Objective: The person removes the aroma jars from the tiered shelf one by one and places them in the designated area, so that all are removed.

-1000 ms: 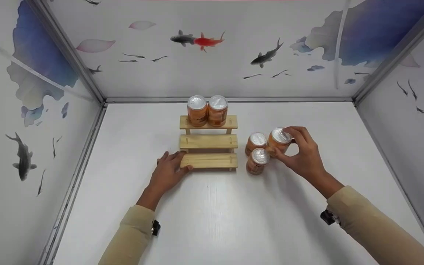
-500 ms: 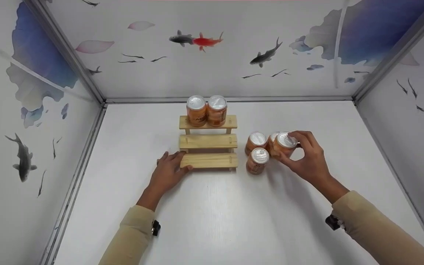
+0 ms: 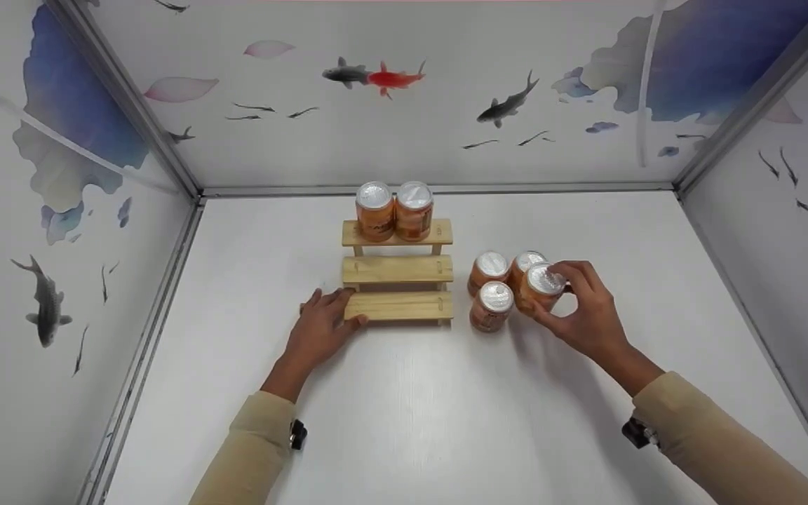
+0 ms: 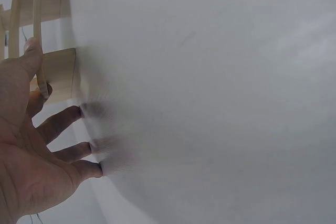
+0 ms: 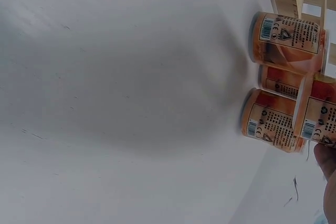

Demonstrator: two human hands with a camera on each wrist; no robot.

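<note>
A three-step wooden stand (image 3: 397, 270) sits mid-table with two orange cans (image 3: 395, 210) on its top step. My left hand (image 3: 337, 308) lies flat on the table, fingers straight, touching the left end of the bottom step; the left wrist view shows the same hand (image 4: 31, 145) beside the stand (image 4: 58, 72). To the right of the stand three orange cans (image 3: 492, 305) stand together on the table. My right hand (image 3: 551, 298) grips a fourth can (image 3: 543, 284) by its sides, at the right edge of that group. The held can (image 5: 320, 116) also appears next to the others in the right wrist view.
The white table (image 3: 404, 407) is enclosed by walls painted with fish on the left, back and right. Metal frame edges run along the table's sides (image 3: 158, 294). Bare surface lies in front of the stand and behind the cans.
My right hand has moved the gripped can down and toward me, uncovering another can behind it. The left hand and the stand have stayed still.
</note>
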